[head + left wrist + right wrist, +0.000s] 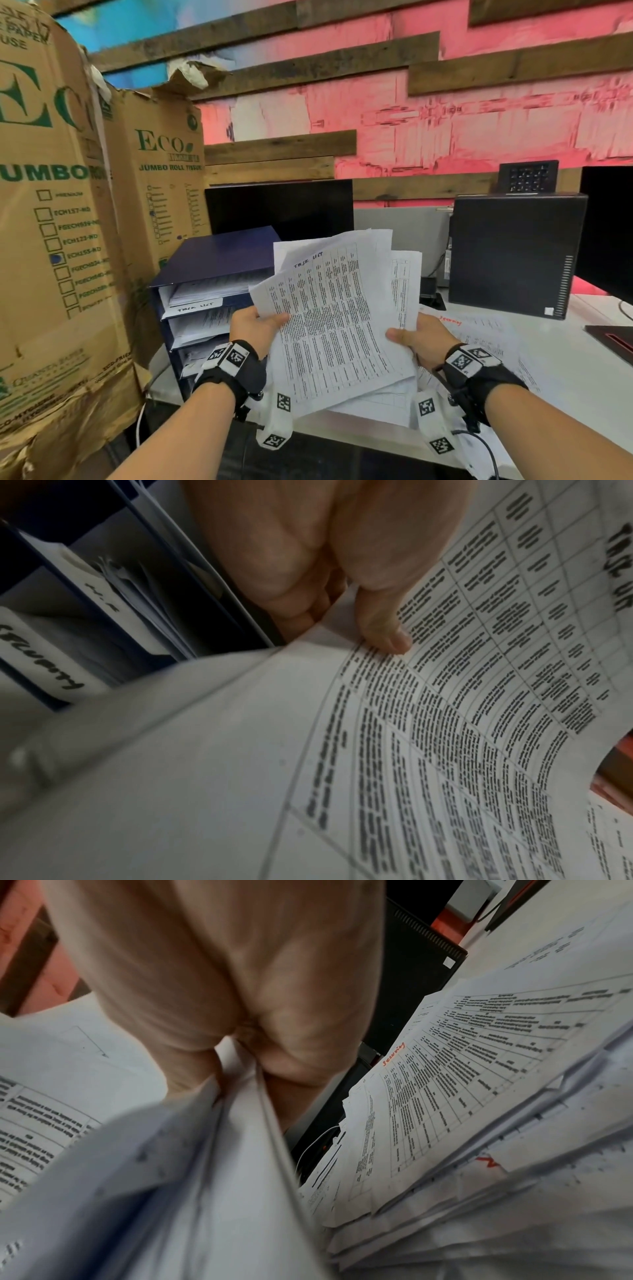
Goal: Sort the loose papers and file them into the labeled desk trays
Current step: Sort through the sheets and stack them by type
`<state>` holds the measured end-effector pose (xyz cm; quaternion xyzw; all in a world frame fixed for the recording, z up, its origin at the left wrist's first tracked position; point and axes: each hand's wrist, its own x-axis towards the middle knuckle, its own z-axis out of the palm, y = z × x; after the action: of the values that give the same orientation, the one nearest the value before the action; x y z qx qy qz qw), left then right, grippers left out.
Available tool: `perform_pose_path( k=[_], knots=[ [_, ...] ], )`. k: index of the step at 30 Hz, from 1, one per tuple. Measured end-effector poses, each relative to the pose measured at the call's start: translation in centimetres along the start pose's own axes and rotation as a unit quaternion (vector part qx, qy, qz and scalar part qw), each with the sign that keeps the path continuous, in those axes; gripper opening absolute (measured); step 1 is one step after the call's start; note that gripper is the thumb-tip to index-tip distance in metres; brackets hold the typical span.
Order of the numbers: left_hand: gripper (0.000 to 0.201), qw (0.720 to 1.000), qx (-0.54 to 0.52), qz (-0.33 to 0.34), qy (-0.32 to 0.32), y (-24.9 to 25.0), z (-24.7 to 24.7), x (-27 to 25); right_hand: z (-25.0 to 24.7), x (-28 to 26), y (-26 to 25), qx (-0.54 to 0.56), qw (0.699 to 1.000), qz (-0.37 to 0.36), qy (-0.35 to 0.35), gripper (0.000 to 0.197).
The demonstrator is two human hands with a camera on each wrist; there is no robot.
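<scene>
I hold a fanned bundle of printed papers (pixel 335 318) above the desk, its top sheet a table headed "Task List" (pixel 479 696). My left hand (pixel 255 327) pinches the top sheet's left edge, thumb on the print (pixel 387 639). My right hand (pixel 419 337) grips the bundle's right side (pixel 240 1150), thumb on top. A dark blue stack of desk trays (pixel 212 260) stands just left of my left hand, with white labels, one reading "Task List" (pixel 195 306); papers lie in the slots. More loose papers (pixel 486 339) lie spread on the desk under my right hand, one marked in red (pixel 394 1056).
Tall cardboard boxes (pixel 58 222) crowd the left side beside the trays. A dark monitor (pixel 281 205) stands behind the trays, a black computer case (pixel 513 253) at the right rear, and a black and red object (pixel 613 339) at the far right. The white desk (pixel 565 370) extends right.
</scene>
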<state>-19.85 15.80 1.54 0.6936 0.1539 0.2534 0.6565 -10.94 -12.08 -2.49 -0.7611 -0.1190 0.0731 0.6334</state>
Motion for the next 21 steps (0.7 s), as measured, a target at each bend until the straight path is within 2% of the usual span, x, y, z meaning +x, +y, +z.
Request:
perform_pose_path(
  k=[6, 13, 21],
  knots=[
    [0.03, 1.0, 0.026, -0.003, -0.008, -0.5, -0.7, 0.3, 0.4, 0.3, 0.5, 0.017, 1.0, 0.014, -0.002, 0.024],
    [0.032, 0.998, 0.067, 0.005, -0.016, -0.3, -1.2, 0.1, 0.9, 0.0, 0.2, -0.002, 1.0, -0.006, -0.003, 0.019],
    [0.034, 0.993, 0.111, 0.024, -0.014, 0.0, -1.3, 0.1, 0.9, 0.8, 0.4, 0.038, 0.999, 0.003, -0.008, 0.025]
  ],
)
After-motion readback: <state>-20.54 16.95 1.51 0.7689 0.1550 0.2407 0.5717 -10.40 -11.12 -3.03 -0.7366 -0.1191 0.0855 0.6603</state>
